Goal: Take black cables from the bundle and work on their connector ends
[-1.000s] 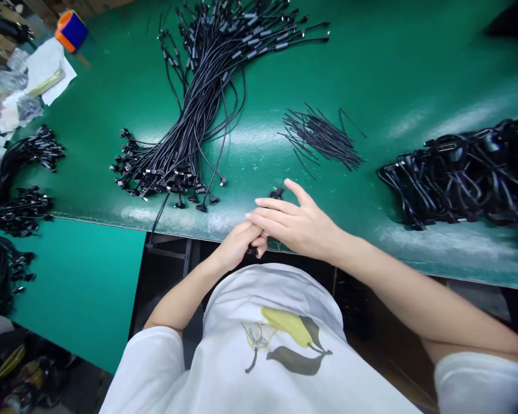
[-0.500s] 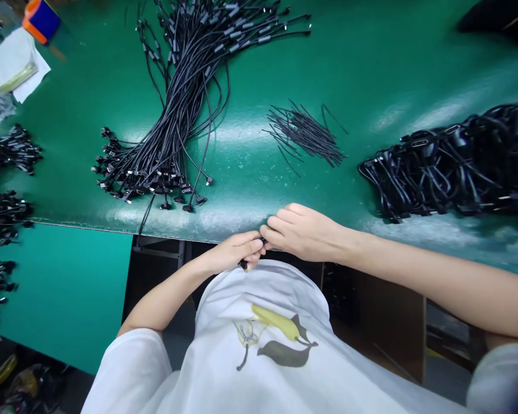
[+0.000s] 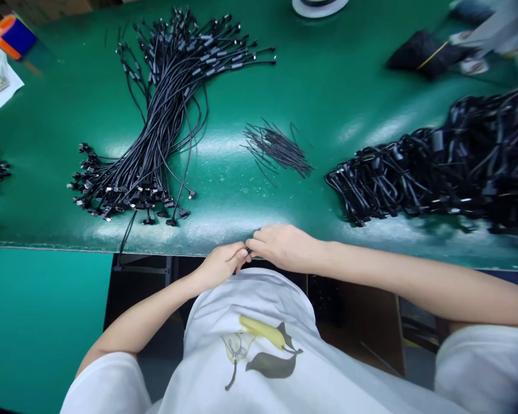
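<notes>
My left hand (image 3: 222,263) and my right hand (image 3: 285,248) meet at the table's front edge, fingertips touching. Both are closed on a black cable (image 3: 248,250), of which only a small dark bit shows between the fingers; the rest is hidden by the hands. A little beyond them lies a pile of short, thin black ties (image 3: 280,148). To the left is a large bunch of loose black cables (image 3: 159,126) with plugs at both ends. On the right, folded black cables (image 3: 384,172) lie packed in a long row.
A green table (image 3: 224,195) spans the view. At its far left are an orange and blue object (image 3: 15,37) and white paper (image 3: 2,80). Toward the back stand a white round object (image 3: 320,8) and a black bundle with a yellow band (image 3: 427,54). Shelving lies below the edge.
The view has shifted, so the tabletop things appear farther left and more of the right side shows. Both hands stay together at the edge, still closed on the cable.
</notes>
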Tool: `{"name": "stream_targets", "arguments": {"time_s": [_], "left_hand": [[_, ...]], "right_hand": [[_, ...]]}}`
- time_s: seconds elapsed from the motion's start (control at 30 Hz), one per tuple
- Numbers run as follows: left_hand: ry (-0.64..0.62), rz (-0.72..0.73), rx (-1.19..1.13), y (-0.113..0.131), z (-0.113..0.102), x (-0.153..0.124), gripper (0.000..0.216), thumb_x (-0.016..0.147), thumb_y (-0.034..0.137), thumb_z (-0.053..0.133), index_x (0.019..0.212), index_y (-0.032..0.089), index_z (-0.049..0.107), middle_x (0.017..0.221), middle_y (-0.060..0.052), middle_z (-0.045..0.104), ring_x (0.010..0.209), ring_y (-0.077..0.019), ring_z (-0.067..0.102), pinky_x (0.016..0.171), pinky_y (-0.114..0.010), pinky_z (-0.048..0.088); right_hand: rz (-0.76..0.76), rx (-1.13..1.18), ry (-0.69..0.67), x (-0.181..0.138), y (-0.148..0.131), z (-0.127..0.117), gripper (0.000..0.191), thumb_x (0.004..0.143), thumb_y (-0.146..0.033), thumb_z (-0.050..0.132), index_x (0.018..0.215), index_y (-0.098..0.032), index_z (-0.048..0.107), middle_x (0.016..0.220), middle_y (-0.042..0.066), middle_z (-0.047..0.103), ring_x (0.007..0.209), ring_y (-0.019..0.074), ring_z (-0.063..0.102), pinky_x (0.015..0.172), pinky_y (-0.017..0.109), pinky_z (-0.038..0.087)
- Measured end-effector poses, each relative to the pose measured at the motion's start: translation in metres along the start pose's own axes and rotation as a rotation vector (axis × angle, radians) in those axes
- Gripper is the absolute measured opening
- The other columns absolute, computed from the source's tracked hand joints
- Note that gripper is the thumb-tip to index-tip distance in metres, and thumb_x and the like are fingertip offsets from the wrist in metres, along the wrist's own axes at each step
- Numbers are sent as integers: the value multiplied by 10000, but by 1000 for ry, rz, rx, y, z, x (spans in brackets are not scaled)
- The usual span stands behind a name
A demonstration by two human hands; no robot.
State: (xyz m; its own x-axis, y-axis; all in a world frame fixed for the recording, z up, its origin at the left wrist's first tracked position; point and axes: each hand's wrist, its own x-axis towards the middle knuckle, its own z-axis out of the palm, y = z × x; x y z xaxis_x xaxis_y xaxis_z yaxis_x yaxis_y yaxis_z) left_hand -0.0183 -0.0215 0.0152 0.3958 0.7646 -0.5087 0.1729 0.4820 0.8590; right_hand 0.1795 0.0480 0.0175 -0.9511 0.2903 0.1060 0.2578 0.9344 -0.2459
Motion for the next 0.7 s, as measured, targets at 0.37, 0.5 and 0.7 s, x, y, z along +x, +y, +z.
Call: {"name": "stream_targets", "arguments": {"time_s": [0.37, 0.5, 0.7], "left_hand": [[-58, 74, -46, 1, -9, -4, 460, 877, 597, 478, 796, 154, 571, 609, 28, 448, 612, -138, 434, 629, -277, 360], [128, 108, -100, -1, -8, -10, 448, 873, 587, 491, 731, 164, 533, 581, 39, 422, 580, -121, 402, 613, -269, 313], [293, 162, -297, 0, -5, -11, 421, 837, 577, 556, 734, 171, 512, 582, 60, 340, 556, -106, 369, 593, -260, 279]], "right_hand": [[-131, -17, 30, 14, -5, -12, 279, 992, -169, 365, 829, -151, 590, 739, 33, 583, 672, 154, 476, 709, 310, 332], [164, 322, 79, 14, 45, -37, 266, 978, -370, 456, 971, -175, 636, 941, 63, 659, 858, 170, 578, 761, 288, 409], [1226, -88, 100, 16, 174, -55, 316, 887, -245, 552, 1106, -39, 646, 1147, 268, 613, 1010, 320, 581, 834, 412, 429]]}}
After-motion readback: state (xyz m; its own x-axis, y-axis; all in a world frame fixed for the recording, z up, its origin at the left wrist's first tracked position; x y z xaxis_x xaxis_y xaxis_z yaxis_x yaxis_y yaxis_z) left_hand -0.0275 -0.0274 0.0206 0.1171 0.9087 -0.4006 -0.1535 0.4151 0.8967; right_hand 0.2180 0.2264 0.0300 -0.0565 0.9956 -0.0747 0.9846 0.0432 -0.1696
